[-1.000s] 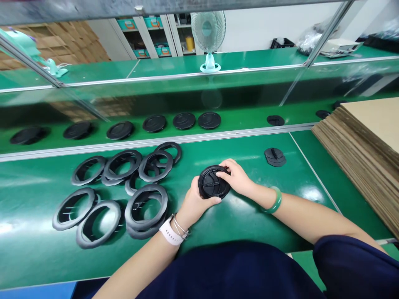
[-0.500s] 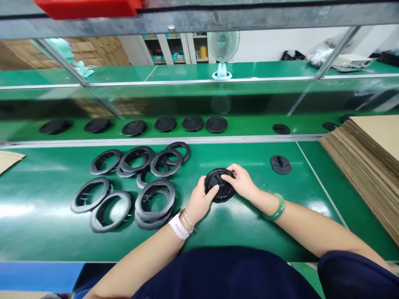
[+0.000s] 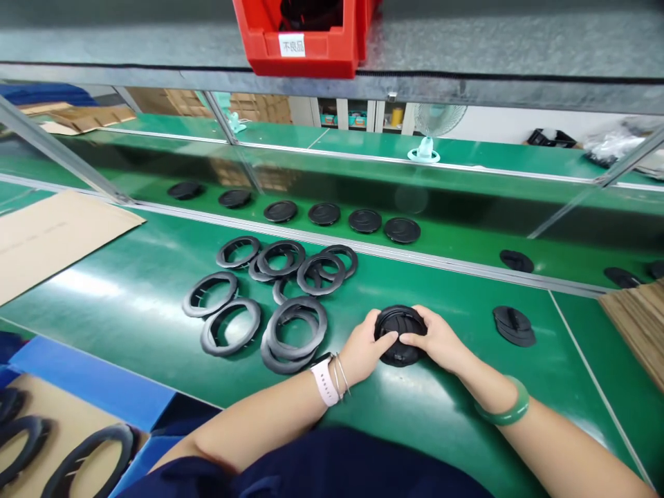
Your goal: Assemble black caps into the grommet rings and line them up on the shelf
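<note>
A round black plastic cover (image 3: 399,320), made of a ring with a slatted disc inside, is between both hands low over the green table. My left hand (image 3: 363,351) grips its left edge, thumb on the face. Around the right edge is my right hand (image 3: 440,344), its thumb pressing near the middle beside the other thumb. The fingers beneath are hidden. Left of the hands lie several loose black rings (image 3: 208,339), some overlapping. Thin flat black pieces (image 3: 513,325) lie stacked to the right.
Several black round covers (image 3: 402,230) sit in a row on the strip behind the metal rail. Overhead, a red bin (image 3: 306,63) stands on a grey shelf. Cardboard (image 3: 57,235) lies at left, a cardboard stack (image 3: 635,332) at right. A blue box (image 3: 104,373) with rings is at lower left.
The view has swung left and shows more of the red bin and the blue box. My right thumb has slid down the cover's face to beside the left thumb.
</note>
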